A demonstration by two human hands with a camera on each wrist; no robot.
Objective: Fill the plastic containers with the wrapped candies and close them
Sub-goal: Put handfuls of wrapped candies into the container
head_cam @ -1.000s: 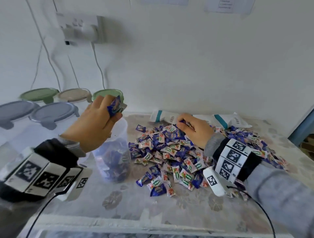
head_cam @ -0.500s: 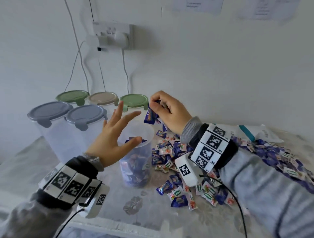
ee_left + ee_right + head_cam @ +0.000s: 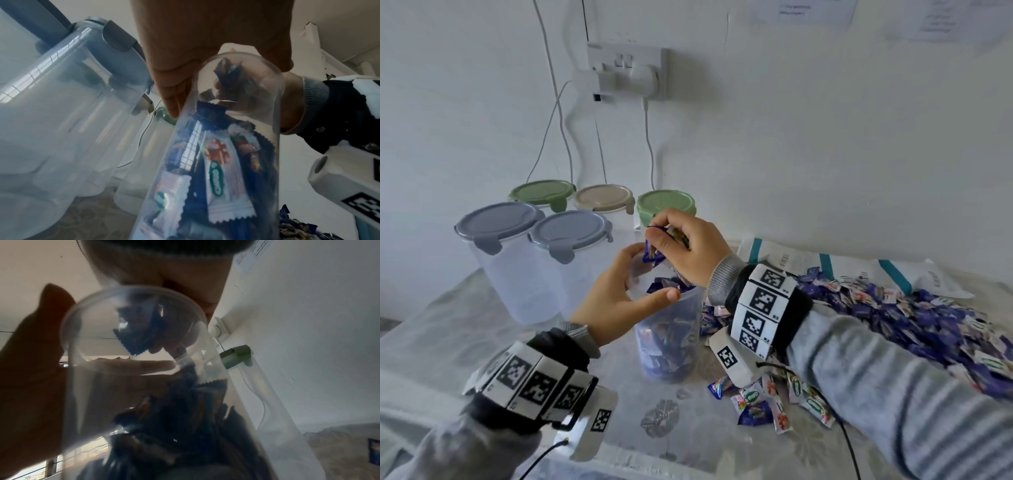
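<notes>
Your left hand [image 3: 616, 301] is wrapped round the tub [image 3: 667, 329]; your right hand [image 3: 685, 246] pinches candies [image 3: 654, 255]. Release them directly over the mouth.

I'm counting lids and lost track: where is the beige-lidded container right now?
In the head view, the beige-lidded container stands in the back row against the wall, between the two green-lidded containers, behind the grey-lidded ones.

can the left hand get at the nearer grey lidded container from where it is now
Probably yes: the left hand holds the open container, and the grey lidded container stands just beside it with nothing between.
</notes>
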